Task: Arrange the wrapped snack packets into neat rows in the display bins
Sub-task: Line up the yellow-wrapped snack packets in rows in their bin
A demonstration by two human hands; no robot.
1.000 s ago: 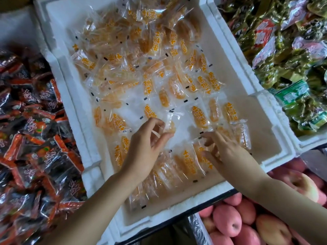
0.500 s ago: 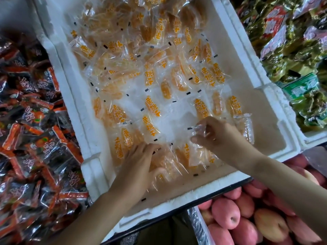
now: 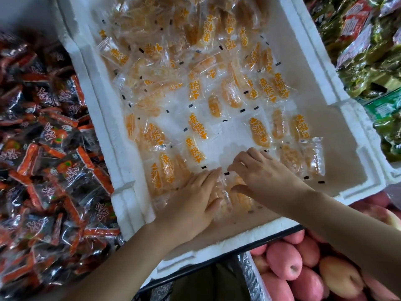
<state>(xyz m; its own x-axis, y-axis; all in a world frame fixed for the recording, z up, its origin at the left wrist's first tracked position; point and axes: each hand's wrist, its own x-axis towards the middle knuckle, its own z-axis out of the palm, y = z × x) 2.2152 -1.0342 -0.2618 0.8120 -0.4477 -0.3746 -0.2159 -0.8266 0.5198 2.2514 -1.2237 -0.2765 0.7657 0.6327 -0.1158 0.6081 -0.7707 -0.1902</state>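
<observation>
A white foam bin [image 3: 102,118] holds several clear packets of orange dried fruit [image 3: 196,127]. They lie heaped at the far end, and a few lie side by side in a near row [image 3: 166,172]. My left hand [image 3: 193,200] lies flat, fingers straight, pressing on the packets at the middle of that row. Just to its right, my right hand [image 3: 262,172] has bent fingers and a spread thumb round a clear packet [image 3: 233,181], setting it against the row. The hands hide part of the row.
A heap of red-and-black packets [image 3: 50,148] fills the bin on the left. Green packets [image 3: 373,51] fill the bin on the right. Pink apples [image 3: 284,259] lie below the near edge. The foam bin's right near corner shows bare brown floor [image 3: 340,148].
My right hand brought a clear packet down and left to the near row. My left hand went from holding a packet above the bin to lying flat on the row.
</observation>
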